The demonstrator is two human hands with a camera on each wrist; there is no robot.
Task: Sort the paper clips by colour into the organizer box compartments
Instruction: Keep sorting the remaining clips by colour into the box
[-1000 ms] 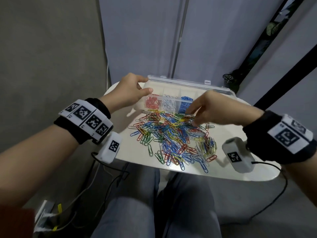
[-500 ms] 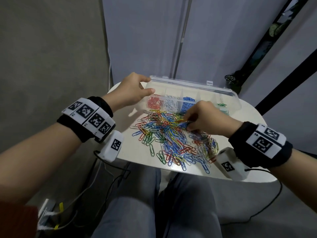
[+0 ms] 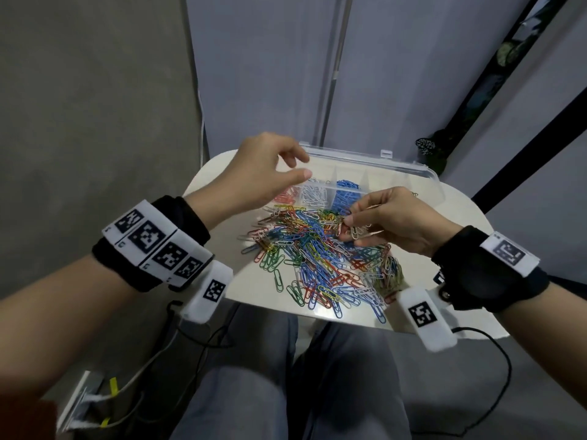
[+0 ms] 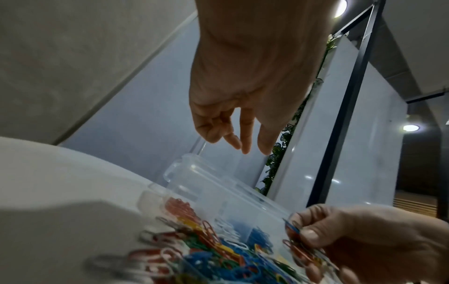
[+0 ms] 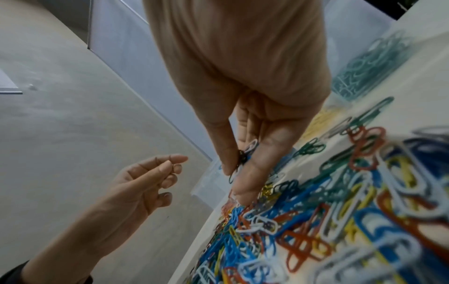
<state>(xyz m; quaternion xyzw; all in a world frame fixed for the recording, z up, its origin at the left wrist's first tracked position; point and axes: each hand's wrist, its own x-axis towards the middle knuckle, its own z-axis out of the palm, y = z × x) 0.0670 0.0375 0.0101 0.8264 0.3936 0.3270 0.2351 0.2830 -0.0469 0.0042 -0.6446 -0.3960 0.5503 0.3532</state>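
No readable words, brand names or numbers appear in any view. The only markings are black-and-white square coded tags: a row on the left wristband (image 3: 155, 246), some on the right wristband (image 3: 508, 253), and one on each white wrist camera housing (image 3: 213, 290) (image 3: 421, 315). They carry patterns, not letters.

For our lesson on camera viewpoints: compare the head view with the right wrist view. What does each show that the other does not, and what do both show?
Only the head view shows the red clips, white clips and blue clips in their compartments of the organizer box, and both wristbands.

Only the right wrist view shows the green clips in a compartment, and clips pinched between the right hand's fingers.

Both show the mixed pile, the right hand and the empty left hand.
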